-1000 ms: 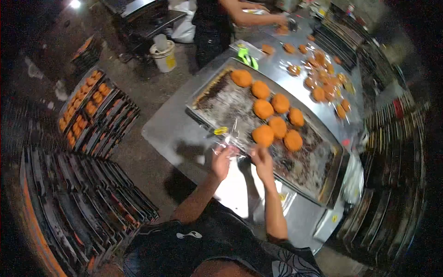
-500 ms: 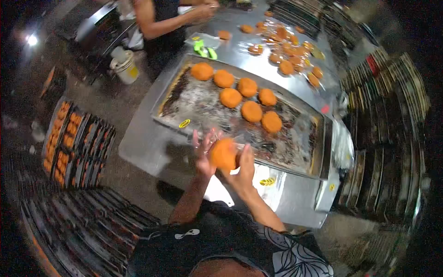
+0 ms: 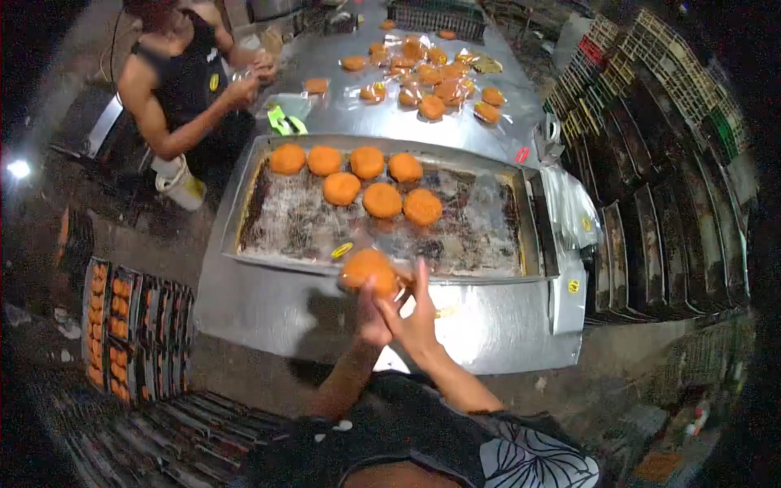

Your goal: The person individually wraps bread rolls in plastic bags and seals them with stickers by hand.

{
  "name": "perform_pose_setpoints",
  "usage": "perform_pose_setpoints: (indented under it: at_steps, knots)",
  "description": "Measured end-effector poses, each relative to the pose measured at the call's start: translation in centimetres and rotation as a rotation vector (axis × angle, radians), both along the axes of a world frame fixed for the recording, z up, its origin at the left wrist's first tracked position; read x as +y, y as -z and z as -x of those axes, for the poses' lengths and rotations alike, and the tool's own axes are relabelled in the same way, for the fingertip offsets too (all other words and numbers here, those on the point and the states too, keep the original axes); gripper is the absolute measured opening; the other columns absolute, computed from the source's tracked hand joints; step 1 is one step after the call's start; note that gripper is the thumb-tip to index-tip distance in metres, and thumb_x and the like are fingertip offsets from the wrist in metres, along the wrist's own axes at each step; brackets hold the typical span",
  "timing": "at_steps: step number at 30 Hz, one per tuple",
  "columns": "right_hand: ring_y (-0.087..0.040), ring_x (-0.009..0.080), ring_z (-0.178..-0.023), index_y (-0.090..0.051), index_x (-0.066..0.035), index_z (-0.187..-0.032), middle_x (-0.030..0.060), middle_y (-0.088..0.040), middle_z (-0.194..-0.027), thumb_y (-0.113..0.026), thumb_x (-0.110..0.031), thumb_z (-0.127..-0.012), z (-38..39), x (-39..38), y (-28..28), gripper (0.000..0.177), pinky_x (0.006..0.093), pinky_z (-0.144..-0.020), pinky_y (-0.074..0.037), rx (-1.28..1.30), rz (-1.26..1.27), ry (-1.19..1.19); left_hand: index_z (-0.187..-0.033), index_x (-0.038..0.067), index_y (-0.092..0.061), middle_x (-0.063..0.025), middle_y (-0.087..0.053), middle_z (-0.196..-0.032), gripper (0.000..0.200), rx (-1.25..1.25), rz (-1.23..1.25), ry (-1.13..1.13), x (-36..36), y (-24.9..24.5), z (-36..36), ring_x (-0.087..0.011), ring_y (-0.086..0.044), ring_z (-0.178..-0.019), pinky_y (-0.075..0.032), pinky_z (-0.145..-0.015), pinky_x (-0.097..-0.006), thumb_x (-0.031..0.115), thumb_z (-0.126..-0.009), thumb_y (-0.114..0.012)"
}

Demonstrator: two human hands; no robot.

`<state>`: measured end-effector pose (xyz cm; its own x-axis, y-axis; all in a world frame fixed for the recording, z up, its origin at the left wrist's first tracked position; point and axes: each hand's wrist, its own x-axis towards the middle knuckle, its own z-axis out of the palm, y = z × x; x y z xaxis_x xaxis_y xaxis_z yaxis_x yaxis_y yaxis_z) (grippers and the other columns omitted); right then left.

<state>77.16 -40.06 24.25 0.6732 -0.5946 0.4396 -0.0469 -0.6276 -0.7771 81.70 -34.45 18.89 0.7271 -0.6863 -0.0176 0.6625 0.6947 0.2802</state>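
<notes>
A round orange bun in a clear plastic bag with a yellow sticker is held up above the near rim of the big metal baking tray. My left hand grips it from below and my right hand is pressed to its right side, fingers partly spread. Several more orange buns lie loose on the far half of the tray, whose floor is dark with burnt residue.
The tray rests on a steel table. Bagged buns lie at the table's far end, where another person handles one beside green tape. Racks of buns are at left, stacked empty trays at right.
My hands took a bun off the tray into the clear bag and lifted it toward me. The view swung left, and the other person came into view at the upper left.
</notes>
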Motion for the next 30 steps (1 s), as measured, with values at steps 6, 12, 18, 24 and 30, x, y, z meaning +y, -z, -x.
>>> perform_pose_setpoints:
  at_steps: [6,12,18,24,30]
  knots:
    - [-0.057,0.0155,-0.056,-0.063,0.0,-0.079,0.0105,-0.061,-0.064,-0.057,-0.016,-0.076,0.1,-10.5,-0.1,0.017,0.0258,-0.053,-0.045,0.072,0.084,-0.117,-0.1,-0.002,-0.046,-0.0102,-0.053,-0.094,0.034,-0.976,-0.884,0.459,1.9,1.1,4.4,-0.022,-0.054,-0.084,-0.045,-0.066,-0.032,0.024,-0.081,-0.055]
    - [-0.043,0.0329,-0.107,-0.04,-0.002,-0.119,0.0207,-0.046,-0.114,-0.063,-0.013,-0.069,-4.2,-10.7,-5.1,0.056,0.0365,-0.093,-0.031,-0.167,0.169,-0.058,-0.076,0.004,-0.056,-0.0121,-0.054,-0.075,0.013,-2.1,-0.686,0.232,-1.1,9.8,9.4,-0.0288,-0.052,-0.076,-0.043,-0.067,-0.0376,0.017,-0.072,-0.057]
    - [-0.055,0.0124,-0.06,-0.059,-0.002,-0.087,0.007,-0.058,-0.068,-0.06,-0.027,-0.076,16.3,-4.3,6.4,0.028,0.0259,-0.059,-0.044,0.582,-0.79,-0.521,-0.099,0.004,-0.057,-0.0071,-0.059,-0.075,0.025,-1.253,-0.886,0.544,-2.5,9.8,5.1,-0.0144,-0.054,-0.063,-0.045,-0.061,-0.0274,0.021,-0.083,-0.047]
    - [-0.047,0.0147,-0.045,-0.057,-0.001,-0.085,0.0051,-0.052,-0.052,-0.053,-0.024,-0.081,18.5,-6.0,7.1,0.024,0.0283,-0.043,-0.038,0.558,-0.338,-0.138,-0.093,-0.002,-0.057,-0.0047,-0.06,-0.075,0.026,-0.876,-0.727,0.658,-3.7,8.4,8.6,-0.0075,-0.053,-0.066,-0.044,-0.057,-0.0234,0.02,-0.079,-0.056]
    - [-0.048,0.0176,-0.038,-0.053,-0.001,-0.098,0.0093,-0.052,-0.052,-0.041,-0.005,-0.082,16.7,-5.1,6.9,0.021,0.0269,-0.037,-0.039,0.499,-0.996,0.074,-0.077,0.001,-0.06,-0.0056,-0.058,-0.069,0.013,-0.997,-0.901,0.376,-3.8,4.4,9.4,-0.0114,-0.054,-0.061,-0.043,-0.055,-0.0247,0.004,-0.065,-0.067]
